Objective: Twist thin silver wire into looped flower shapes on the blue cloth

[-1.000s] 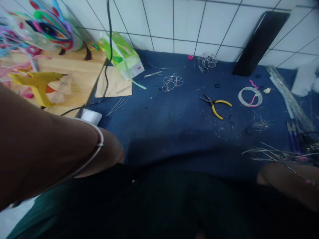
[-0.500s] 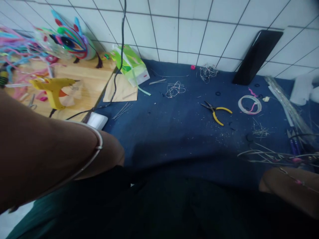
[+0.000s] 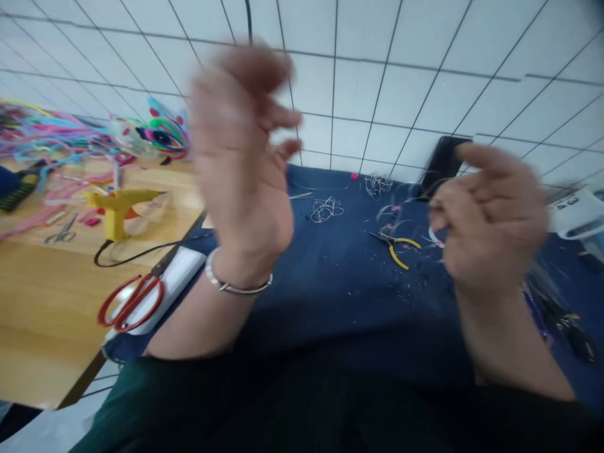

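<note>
My left hand (image 3: 240,145) is raised in front of the tiled wall, blurred by motion. Its fingers look apart, with nothing visible in them, and a silvery bangle circles the wrist. Over the right part of the blue cloth, my right hand (image 3: 486,220) has its fingers curled in a pinch. Thin wire loops with small pink beads (image 3: 395,209) hang from it, smeared and see-through. Below these loops, pliers with yellow handles (image 3: 399,248) lie spread on the cloth. My right hand partly covers a black phone-like slab (image 3: 443,160) leaning against the wall.
A wooden table (image 3: 42,302) on the left bears a yellow glue gun (image 3: 120,211), small scissors (image 3: 61,234) and fuzzy coloured stems (image 3: 51,135). Red-handled scissors (image 3: 134,302) lie on a white box at its edge. Tangled wire (image 3: 327,211) lies on the cloth (image 3: 330,277).
Both hands have come up into view, the left from the left side, the right from the right edge with the beaded wire loops. The view has shifted, showing the red-handled scissors.
</note>
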`<state>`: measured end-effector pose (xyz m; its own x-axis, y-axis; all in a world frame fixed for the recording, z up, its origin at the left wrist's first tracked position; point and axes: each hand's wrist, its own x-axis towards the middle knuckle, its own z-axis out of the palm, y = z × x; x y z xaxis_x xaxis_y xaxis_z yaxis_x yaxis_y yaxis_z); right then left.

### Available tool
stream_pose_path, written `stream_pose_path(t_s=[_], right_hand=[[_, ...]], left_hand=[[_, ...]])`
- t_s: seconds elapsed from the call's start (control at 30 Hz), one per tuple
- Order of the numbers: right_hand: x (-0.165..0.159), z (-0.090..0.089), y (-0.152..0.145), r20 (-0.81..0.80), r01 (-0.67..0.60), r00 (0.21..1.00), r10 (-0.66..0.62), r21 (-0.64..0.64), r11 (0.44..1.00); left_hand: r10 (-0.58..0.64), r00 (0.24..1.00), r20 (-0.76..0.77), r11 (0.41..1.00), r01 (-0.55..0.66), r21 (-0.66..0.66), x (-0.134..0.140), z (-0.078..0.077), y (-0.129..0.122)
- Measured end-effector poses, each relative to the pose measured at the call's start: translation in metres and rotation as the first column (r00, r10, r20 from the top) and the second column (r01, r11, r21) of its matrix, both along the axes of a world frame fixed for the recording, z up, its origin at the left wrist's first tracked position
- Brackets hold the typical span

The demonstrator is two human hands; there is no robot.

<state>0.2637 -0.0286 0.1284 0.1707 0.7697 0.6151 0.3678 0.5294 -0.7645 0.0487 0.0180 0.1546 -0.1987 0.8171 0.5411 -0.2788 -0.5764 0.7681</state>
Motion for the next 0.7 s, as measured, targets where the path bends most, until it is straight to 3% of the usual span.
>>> stream_pose_path(t_s=[0.1,0.27,0.4,0.53,0.7], right_hand=[[-0.001,-0.011,0.026,-0.033,-0.063,0.998,0.060,-0.084,0.994],[0.001,-0.042,0.064,-0.069,-0.021,0.998,0.009,-0.173,0.985],[-0.004,-0.051,0.071,-0.114,-0.062,0.993,0.037,-0.218,0.974],[-0.012,-0.051,0.069,-0.162,-0.164,0.979,0.124,-0.257,0.952],[-0.014,-0.055,0.066,-0.211,-0.278,0.951,0.226,-0.269,0.922]], left_hand=[[-0.271,0.957,-0.107,0.946,0.244,-0.215,0.020,-0.030,0.017],[-0.362,0.923,-0.130,0.888,0.299,-0.348,0.036,-0.077,0.034],[-0.346,0.916,-0.203,0.899,0.261,-0.352,0.039,-0.091,0.042],[-0.210,0.935,-0.286,0.943,0.116,-0.313,0.039,-0.100,0.050],[-0.211,0.918,-0.337,0.952,0.116,-0.282,0.038,-0.111,0.058]])
